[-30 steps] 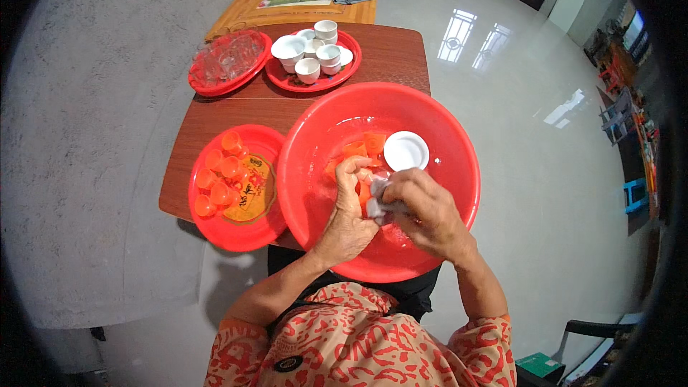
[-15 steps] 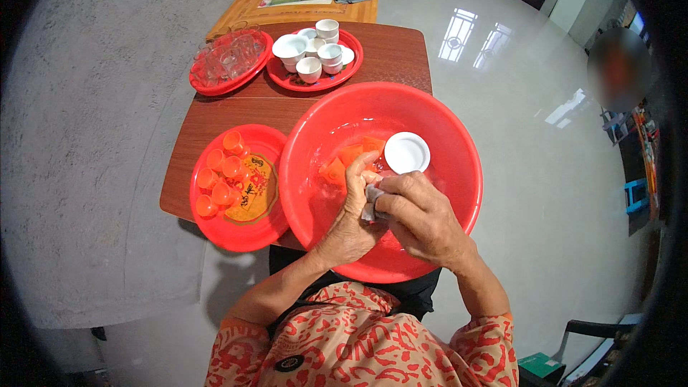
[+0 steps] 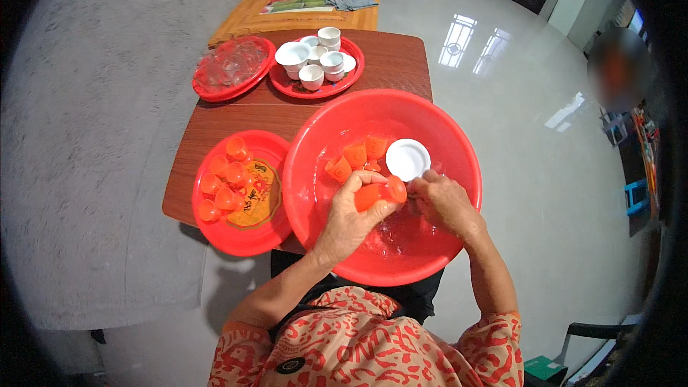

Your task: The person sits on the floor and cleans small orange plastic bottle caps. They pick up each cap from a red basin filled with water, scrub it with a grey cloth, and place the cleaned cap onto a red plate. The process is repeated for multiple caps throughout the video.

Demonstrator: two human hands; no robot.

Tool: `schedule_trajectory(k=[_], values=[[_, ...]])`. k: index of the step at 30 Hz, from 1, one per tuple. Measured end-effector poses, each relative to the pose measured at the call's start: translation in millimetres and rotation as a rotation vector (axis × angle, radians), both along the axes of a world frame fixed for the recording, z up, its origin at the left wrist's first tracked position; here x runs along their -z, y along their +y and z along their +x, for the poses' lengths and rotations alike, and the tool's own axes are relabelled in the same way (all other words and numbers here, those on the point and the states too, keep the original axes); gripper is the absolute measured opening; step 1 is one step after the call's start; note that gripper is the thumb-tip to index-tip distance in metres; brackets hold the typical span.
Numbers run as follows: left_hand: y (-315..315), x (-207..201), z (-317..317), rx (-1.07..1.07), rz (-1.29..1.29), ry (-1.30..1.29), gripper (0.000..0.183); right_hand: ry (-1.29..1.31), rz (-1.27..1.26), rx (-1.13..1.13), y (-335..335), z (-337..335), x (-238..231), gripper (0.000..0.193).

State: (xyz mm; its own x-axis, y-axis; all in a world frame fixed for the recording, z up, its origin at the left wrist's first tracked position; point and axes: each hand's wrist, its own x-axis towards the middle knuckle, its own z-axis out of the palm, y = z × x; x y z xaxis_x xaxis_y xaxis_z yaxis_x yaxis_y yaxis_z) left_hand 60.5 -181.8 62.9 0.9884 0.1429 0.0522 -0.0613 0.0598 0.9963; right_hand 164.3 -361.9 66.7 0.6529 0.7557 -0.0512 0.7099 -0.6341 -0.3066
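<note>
My left hand (image 3: 346,228) is wrapped round a small orange cup (image 3: 369,197), tilted with its round end toward the right. Just to the right, my right hand (image 3: 450,206) is low over the water with its fingers curled. What those fingers hold, if anything, is hidden. Both hands are inside a big red basin (image 3: 304,233) with water in it. Several more orange cups (image 3: 355,155) lie in the basin beyond my left hand. Beside them, close to my right fingertips, is a round white dish (image 3: 408,160).
Left of the basin, a red tray (image 3: 240,245) holds several orange cups (image 3: 225,198). Farther back on the brown table (image 3: 179,161) are a red tray of clear glasses (image 3: 233,64) and one of white cups (image 3: 312,77). A wooden table (image 3: 244,20) with a grey cloth (image 3: 351,2) stands beyond.
My right hand has moved away from the left, to the right. The grey cloth between my hands no longer shows, and the orange cup in my left hand is now plainly visible.
</note>
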Motion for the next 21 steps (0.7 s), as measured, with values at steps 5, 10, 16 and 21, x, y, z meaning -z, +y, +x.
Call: schedule_trajectory(k=[5, 10, 16, 21], values=[[8.0, 16.0, 4.5, -0.065, -0.659, 0.233, 0.028, -0.068, -0.349, -0.176, -3.9, -11.3, 25.5, 0.019], [6.9, 21.5, 5.8, -0.065, -0.797, 0.208, 0.025, 0.183, 0.357, -0.115, 5.3, -26.7, -32.9, 0.024], [8.8, 40.3, 1.7, 0.207, -1.051, 0.011, 0.025, -0.027, 0.780, -0.190, 35.2, -54.6, -37.8, 0.038], [5.9, 39.8, 3.9, 0.211, -1.017, 0.022, 0.030, -0.033, 0.867, -0.082, 37.3, -45.3, -30.5, 0.032]])
